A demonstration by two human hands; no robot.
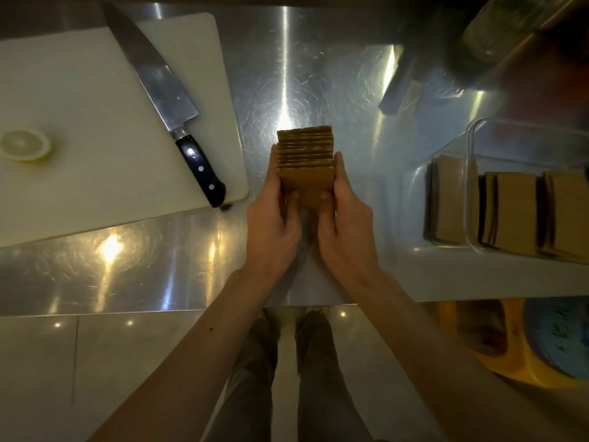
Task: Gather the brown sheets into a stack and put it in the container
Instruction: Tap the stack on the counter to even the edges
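Brown sheets (305, 161) gathered in a fanned stack at frame ctr, over steel table (287, 74). Left hand (272, 224) and right hand (345, 231) each closed on stack's sides, fingers (340, 169) flat along edges, thumbs on top sheet. Clear container (471, 186) at 3 o'clock, apart from stack, holds more brown sheets upright. Cutting board (95, 122) at 10 o'clock w/ knife (172, 100) and lemon half (25, 145).
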